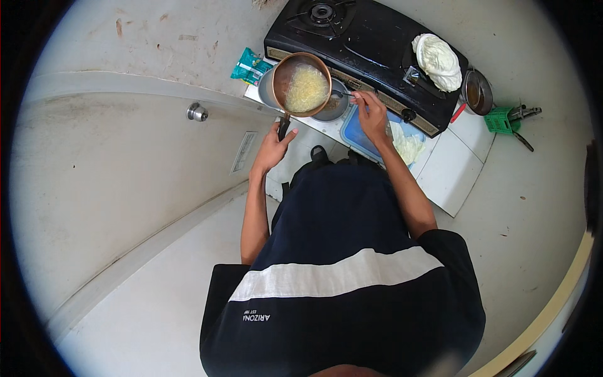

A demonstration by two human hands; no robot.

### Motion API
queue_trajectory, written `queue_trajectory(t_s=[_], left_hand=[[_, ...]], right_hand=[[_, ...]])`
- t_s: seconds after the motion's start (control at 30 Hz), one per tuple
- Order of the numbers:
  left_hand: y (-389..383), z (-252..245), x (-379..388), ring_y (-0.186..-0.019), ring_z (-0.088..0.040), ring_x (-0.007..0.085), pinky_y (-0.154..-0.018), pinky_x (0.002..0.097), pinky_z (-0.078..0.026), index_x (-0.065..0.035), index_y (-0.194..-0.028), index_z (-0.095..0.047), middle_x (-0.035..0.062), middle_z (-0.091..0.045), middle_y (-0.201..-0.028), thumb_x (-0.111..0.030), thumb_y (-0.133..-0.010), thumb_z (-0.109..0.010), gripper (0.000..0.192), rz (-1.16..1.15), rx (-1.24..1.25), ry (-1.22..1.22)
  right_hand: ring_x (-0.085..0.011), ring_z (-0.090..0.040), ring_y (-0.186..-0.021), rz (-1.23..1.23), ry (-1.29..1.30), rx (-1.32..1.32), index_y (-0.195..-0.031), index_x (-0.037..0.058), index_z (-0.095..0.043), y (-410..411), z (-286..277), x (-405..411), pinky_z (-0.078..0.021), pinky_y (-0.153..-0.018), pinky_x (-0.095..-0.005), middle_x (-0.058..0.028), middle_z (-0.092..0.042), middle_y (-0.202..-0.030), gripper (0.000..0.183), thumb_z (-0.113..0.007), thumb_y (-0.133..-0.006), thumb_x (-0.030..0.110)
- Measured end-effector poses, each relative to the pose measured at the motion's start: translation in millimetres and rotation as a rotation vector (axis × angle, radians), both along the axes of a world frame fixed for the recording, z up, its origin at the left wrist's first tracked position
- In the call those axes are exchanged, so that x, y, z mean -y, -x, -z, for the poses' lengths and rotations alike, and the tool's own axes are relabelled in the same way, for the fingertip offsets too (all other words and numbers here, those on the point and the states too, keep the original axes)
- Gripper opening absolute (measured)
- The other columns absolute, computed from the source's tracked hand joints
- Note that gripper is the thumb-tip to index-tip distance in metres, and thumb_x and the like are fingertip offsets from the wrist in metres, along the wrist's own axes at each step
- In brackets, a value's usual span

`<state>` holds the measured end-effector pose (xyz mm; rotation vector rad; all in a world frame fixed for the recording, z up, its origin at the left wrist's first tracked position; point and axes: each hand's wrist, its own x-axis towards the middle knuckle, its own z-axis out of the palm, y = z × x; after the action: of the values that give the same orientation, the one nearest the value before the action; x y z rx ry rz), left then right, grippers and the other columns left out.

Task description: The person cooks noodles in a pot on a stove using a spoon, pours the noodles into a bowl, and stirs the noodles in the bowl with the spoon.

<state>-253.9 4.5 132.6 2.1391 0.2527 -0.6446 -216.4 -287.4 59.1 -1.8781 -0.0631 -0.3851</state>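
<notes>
My left hand [272, 148] grips the dark handle of a copper-coloured saucepan [279, 89]. Pale instant noodles [307, 89] sit inside it, in what looks like cloudy liquid. The pan is held up off the stove, above the counter, and partly covers two grey bowls. In my right hand [372, 115], the fingers pinch the thin handle of a dark utensil [346, 94], probably a spoon or fork. Its far end lies over the right-hand bowl [334, 112], which has something brownish at its bottom. Of the left-hand bowl [266, 89], only the outer side shows.
A black gas stove [377, 47] carries a cabbage head [438, 61]. Cabbage leaves [409, 146] lie on a blue tray or board [355, 129]. A teal packet [249, 65] sits at left. A red-handled pan [477, 92] and green utensil basket [498, 120] stand right. A door [141, 141] flanks my left.
</notes>
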Motion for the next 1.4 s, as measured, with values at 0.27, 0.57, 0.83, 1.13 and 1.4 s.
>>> queue_trajectory(t_s=[0.27,0.57,0.83,1.13,1.4], left_hand=[[2.8,1.4,-0.9,-0.045,-0.035,0.0058,-0.043,0.0272,-0.026,0.0033,-0.133,-0.046,-0.0067,-0.039,-0.059,-0.041,-0.098,-0.069,0.061,-0.14,-0.095,0.27],[1.7,6.5,-2.8,-0.047,-0.046,0.0101,-0.045,0.0309,-0.036,0.004,-0.136,-0.049,-0.0003,-0.048,-0.058,-0.05,-0.095,-0.069,0.07,-0.119,-0.072,0.2],[0.8,4.5,-3.0,-0.049,-0.046,0.0108,-0.048,0.0307,-0.036,0.0043,-0.136,-0.05,0.001,-0.049,-0.059,-0.05,-0.094,-0.069,0.072,-0.076,-0.069,0.194],[-3.1,7.2,-3.9,-0.06,-0.053,0.0161,-0.061,0.0352,-0.042,0.0074,-0.134,-0.053,0.0052,-0.052,-0.063,-0.055,-0.094,-0.067,0.075,-0.027,-0.038,0.146],[-5.9,15.8,-8.4,-0.076,-0.061,0.0231,-0.076,0.0374,-0.048,0.0088,-0.136,-0.052,0.0145,-0.062,-0.077,-0.056,-0.094,-0.066,0.078,0.019,0.026,0.099]], right_hand=[[-0.0208,-0.073,-0.077,0.234,-0.049,0.077,-0.102,-0.0051,-0.07,-6.9,-32.9,0.3,-0.0574,-0.069,-0.0318,-0.0151,-0.07,-0.092,0.02,-0.057,-0.104,0.01],[-0.022,-0.075,-0.079,0.048,-0.039,0.065,-0.102,-0.0038,-0.07,-54.4,-28.1,-24.5,-0.0582,-0.069,-0.0321,-0.015,-0.071,-0.093,0.021,-0.058,-0.104,0.013],[-0.021,-0.075,-0.082,-0.014,0.033,0.036,-0.106,-0.004,-0.071,-67.6,-10.4,-37.0,-0.0582,-0.072,-0.0315,-0.0136,-0.071,-0.094,0.023,-0.057,-0.105,0.014],[-0.0146,-0.073,-0.082,0.015,-0.164,-0.253,-0.107,-0.0048,-0.073,-61.9,18.8,-38.4,-0.0575,-0.076,-0.0277,-0.0095,-0.075,-0.097,0.031,-0.056,-0.107,0.021],[-0.017,-0.075,-0.08,-0.014,-0.357,-0.318,-0.102,-0.0047,-0.073,-57.6,37.3,-44.7,-0.0586,-0.075,-0.0275,-0.0097,-0.075,-0.088,0.037,-0.055,-0.108,0.026]])
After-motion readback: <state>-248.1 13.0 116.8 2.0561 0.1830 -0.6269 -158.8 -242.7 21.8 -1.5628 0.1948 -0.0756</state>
